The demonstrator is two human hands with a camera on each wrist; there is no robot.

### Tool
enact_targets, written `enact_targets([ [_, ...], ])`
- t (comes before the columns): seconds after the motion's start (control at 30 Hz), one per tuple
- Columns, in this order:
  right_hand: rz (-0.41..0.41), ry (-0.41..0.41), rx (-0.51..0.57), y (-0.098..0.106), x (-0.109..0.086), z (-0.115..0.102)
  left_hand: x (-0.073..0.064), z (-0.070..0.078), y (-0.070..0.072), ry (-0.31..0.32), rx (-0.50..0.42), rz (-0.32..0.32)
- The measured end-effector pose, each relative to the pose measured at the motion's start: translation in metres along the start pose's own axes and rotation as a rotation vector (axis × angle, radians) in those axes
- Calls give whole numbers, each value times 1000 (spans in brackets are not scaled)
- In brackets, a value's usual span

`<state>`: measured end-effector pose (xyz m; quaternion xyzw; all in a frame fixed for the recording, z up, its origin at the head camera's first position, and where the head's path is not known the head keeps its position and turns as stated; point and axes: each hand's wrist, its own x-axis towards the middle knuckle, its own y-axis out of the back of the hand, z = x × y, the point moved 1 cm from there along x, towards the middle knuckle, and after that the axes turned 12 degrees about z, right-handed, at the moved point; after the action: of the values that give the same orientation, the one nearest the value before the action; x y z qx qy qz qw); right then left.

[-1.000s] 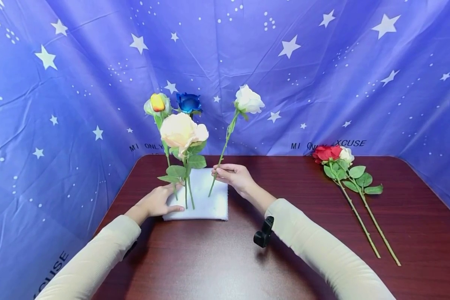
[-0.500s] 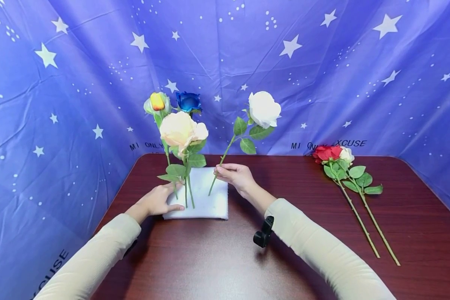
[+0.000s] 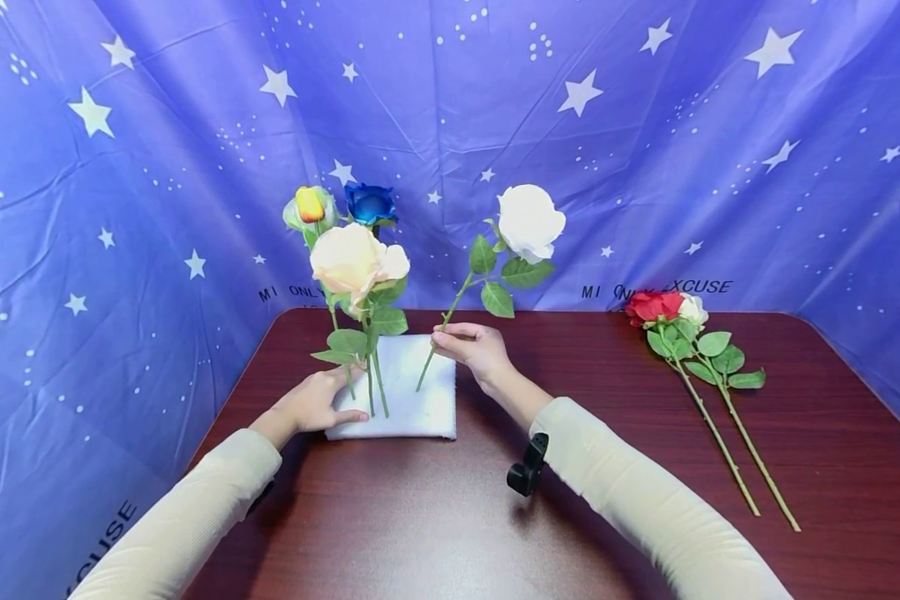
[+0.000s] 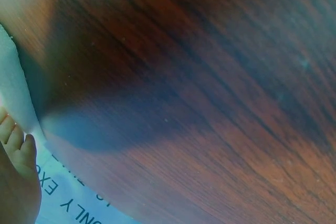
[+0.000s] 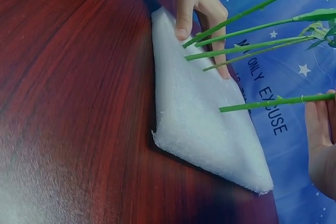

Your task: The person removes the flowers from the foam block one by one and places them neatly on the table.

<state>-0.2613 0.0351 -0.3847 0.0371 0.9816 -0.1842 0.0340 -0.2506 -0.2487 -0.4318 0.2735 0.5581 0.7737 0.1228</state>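
Note:
My right hand (image 3: pixel 480 352) pinches the green stem of a white rose (image 3: pixel 531 223) between thumb and fingers. The stem leans right, and its lower end meets the white foam block (image 3: pixel 427 408); in the right wrist view the stem's tip is at the foam's top face. My left hand (image 3: pixel 313 403) rests on the left end of the foam, thumb and fingers spread around the stems there. Standing in that part are a cream rose (image 3: pixel 352 262), a blue rose (image 3: pixel 370 202), a yellow-orange tulip (image 3: pixel 310 204) and a pale green bloom (image 3: pixel 292 215) behind the tulip.
A red rose (image 3: pixel 654 307) and a cream-white rose (image 3: pixel 694 311) lie on the right of the dark wooden table (image 3: pixel 600 375), stems toward the front. A blue star-patterned cloth (image 3: pixel 435 100) hangs behind. A black wrist camera (image 3: pixel 527 467) sits under the right sleeve.
In my right hand the white rose has turned, its bloom shifting right and its leaves coming into sight. The cream, blue and yellow flowers have swayed slightly left. My left hand stays in place.

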Motion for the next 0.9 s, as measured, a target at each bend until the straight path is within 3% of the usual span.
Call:
enact_targets([
  [0.43,-24,76,28,5,-3,-21,-1,0,0,-11,-7,10],
  [0.7,38,91,-23,32,-4,-26,-2,2,-2,-53,3,64],
  [0.9,66,116,-88,56,-2,-32,-1,1,0,-8,-17,14],
])
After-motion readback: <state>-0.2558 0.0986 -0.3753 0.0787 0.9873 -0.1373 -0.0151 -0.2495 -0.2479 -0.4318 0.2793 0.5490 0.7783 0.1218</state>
